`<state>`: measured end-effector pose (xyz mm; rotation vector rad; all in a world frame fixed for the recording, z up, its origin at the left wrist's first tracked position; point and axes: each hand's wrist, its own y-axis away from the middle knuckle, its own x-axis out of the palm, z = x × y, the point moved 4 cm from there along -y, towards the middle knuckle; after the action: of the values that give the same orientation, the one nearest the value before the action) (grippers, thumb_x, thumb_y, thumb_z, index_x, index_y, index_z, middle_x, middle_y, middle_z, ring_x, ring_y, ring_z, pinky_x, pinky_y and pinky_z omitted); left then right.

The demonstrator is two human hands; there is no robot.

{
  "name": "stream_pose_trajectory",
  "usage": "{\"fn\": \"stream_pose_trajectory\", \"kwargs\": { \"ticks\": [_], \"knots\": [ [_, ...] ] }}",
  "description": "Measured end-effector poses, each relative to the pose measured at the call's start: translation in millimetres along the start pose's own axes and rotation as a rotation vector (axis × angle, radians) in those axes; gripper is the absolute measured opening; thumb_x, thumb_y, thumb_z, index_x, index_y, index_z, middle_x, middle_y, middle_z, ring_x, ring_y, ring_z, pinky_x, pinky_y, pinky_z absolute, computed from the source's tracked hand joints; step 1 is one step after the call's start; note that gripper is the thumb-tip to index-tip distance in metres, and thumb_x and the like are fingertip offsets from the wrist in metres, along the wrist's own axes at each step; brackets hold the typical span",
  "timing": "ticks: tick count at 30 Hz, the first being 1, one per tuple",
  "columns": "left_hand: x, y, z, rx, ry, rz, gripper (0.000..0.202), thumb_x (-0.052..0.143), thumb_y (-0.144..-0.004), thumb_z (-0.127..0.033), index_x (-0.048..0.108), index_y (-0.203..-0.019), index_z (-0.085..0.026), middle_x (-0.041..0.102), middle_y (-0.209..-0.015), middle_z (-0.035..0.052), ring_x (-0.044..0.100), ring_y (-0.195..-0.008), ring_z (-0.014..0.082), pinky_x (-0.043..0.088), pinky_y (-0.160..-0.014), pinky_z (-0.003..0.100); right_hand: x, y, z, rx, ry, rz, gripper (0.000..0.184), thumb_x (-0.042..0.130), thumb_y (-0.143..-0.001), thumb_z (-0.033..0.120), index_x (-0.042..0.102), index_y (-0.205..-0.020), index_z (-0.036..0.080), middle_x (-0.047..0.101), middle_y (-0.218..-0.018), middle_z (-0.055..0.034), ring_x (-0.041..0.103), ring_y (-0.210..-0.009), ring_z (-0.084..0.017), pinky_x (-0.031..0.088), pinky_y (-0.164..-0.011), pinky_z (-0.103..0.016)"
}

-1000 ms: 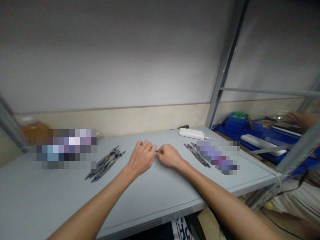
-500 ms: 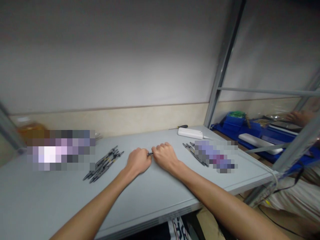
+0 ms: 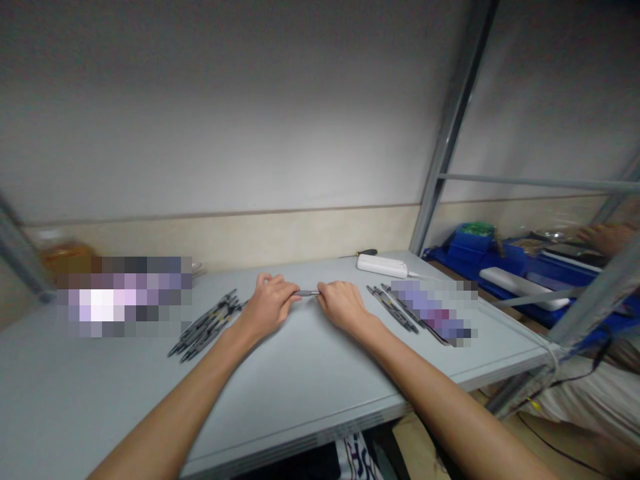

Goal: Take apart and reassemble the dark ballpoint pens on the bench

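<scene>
A slim grey pen (image 3: pixel 307 293) is held level between both hands over the pale grey table (image 3: pixel 300 380). My left hand (image 3: pixel 267 305) pinches its left end with curled fingers. My right hand (image 3: pixel 343 304) grips its right end, fingers closed. Only a short middle stretch of the pen shows between the two hands. A pile of several dark pens (image 3: pixel 210 325) lies just left of my left hand. Another row of dark pens (image 3: pixel 393 308) lies right of my right hand.
A white tool with a pointed tip (image 3: pixel 383 266) and a black-handled screwdriver (image 3: pixel 361 253) lie at the table's back. A metal rack post (image 3: pixel 445 153) rises at the right. Beyond it stand blue trays (image 3: pixel 500 263), and another person's hand (image 3: pixel 603 235) is at the far right.
My hands have drawn slightly apart and moved a little farther up the table, so more of the pen shows between them than half a second ago.
</scene>
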<state>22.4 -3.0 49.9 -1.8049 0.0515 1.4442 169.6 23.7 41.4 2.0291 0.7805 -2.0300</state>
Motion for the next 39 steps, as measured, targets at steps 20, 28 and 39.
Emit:
{"fn": "stream_pose_trajectory", "kwargs": {
  "ticks": [20, 28, 39],
  "knots": [
    [13.6, 6, 26, -0.551, 0.96, -0.003, 0.029, 0.055, -0.074, -0.045, 0.052, -0.067, -0.017, 0.055, -0.055, -0.0018, 0.045, -0.05, 0.0099, 0.032, -0.053, 0.022, -9, -2, -14, -0.179, -0.377, -0.285, 0.011, 0.057, -0.079, 0.025, 0.056, -0.086, 0.016, 0.059, -0.085, -0.0035, 0.05, -0.081, -0.015, 0.029, -0.069, -0.025],
    [17.3, 7, 39, -0.685, 1.27, -0.207, 0.031, 0.07, -0.062, -0.041, 0.058, -0.072, -0.013, 0.061, -0.06, 0.0016, 0.053, -0.059, 0.0116, 0.039, -0.064, 0.025, -9, -5, -22, -0.094, -0.684, -0.225, 0.03, 0.05, -0.081, 0.042, 0.061, -0.082, 0.014, 0.056, -0.061, 0.0009, 0.048, -0.056, -0.011, 0.031, -0.056, -0.021],
    [15.2, 7, 38, -0.738, 1.294, -0.242, 0.035, 0.072, -0.058, -0.042, 0.054, -0.068, -0.014, 0.062, -0.059, 0.0011, 0.053, -0.058, 0.0105, 0.04, -0.064, 0.025, -7, -10, -32, 0.004, -0.995, -0.216, 0.027, 0.058, -0.073, 0.036, 0.061, -0.088, 0.013, 0.061, -0.074, -0.0021, 0.052, -0.058, -0.009, 0.04, -0.057, -0.021]
  ]
}}
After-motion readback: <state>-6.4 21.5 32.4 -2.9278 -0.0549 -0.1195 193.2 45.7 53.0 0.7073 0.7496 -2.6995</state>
